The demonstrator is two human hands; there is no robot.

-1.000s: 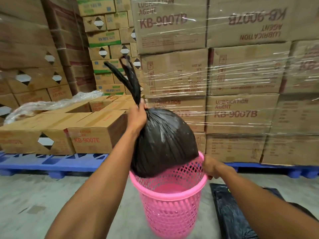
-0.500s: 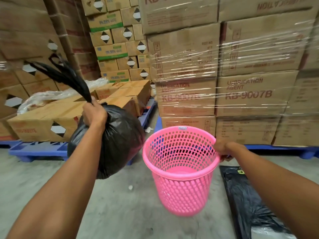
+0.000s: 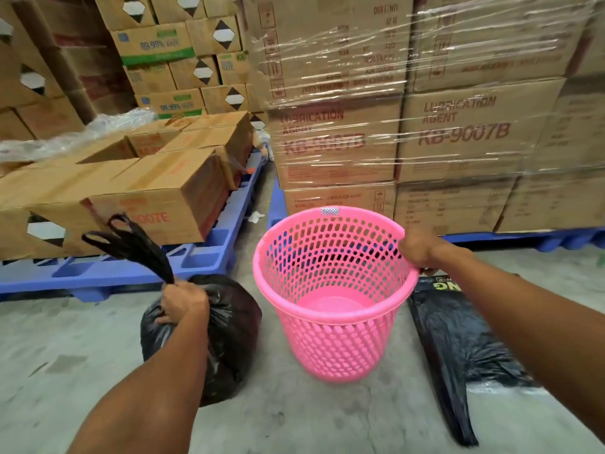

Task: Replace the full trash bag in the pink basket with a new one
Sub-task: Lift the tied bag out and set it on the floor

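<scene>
Pink basket [image 3: 330, 309] bagless, right hand [image 3: 417, 249] gripping rim; left hand [image 3: 183, 303] clutches full bag [image 3: 229, 322].

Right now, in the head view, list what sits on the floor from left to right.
Tied full black plastic trash bag gripped by the left hand → pink perforated plastic basket held by the right hand → flat black plastic bag pack.

Grey concrete floor [image 3: 82, 352], scuffed and marked. Resting on it: a full black trash bag [image 3: 229, 339] at left; just right of it, apart, the upright pink basket [image 3: 330, 342]; a flat pack of black bags [image 3: 458, 348] lying beside the basket at right. Behind, blue pallets [image 3: 108, 273] sit on the floor, bearing cardboard boxes [image 3: 157, 194]. A scrap of white litter [image 3: 254, 217] lies between the pallets.
</scene>
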